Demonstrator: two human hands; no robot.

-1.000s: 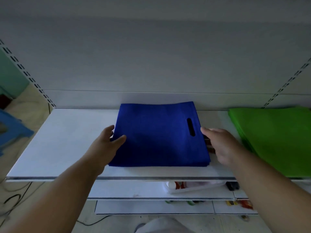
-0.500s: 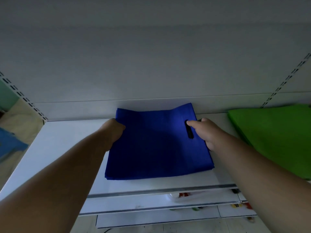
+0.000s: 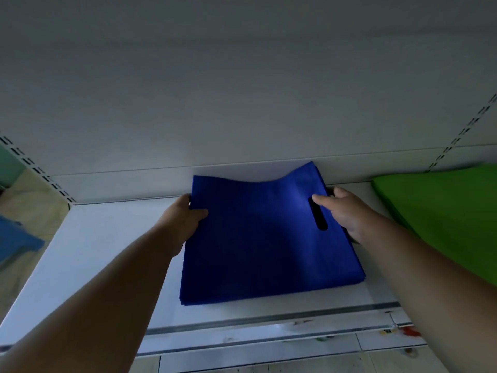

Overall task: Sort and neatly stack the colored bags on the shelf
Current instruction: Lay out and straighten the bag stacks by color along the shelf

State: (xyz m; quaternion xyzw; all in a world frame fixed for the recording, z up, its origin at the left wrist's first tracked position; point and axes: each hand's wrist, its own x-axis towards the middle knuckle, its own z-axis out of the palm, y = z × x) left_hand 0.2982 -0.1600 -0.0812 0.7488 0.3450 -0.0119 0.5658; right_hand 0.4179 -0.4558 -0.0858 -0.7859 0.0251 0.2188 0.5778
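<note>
Plain deep blue bags (image 3: 263, 243) with a dark handle slot (image 3: 317, 216); plain bright green bags (image 3: 441, 211); white shelf (image 3: 102, 251); pale grey back panel (image 3: 242, 90).

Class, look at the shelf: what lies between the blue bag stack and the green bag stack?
In the head view, the person's right hand and bare white shelf.

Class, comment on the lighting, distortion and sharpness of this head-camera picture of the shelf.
Head view: dim and bluish; the blue bags catch a brighter patch near the handle slot; wide-angle distortion tilts the slotted uprights inward; the lower shelves look smeared and blurred; the green bags remain vivid.
</note>
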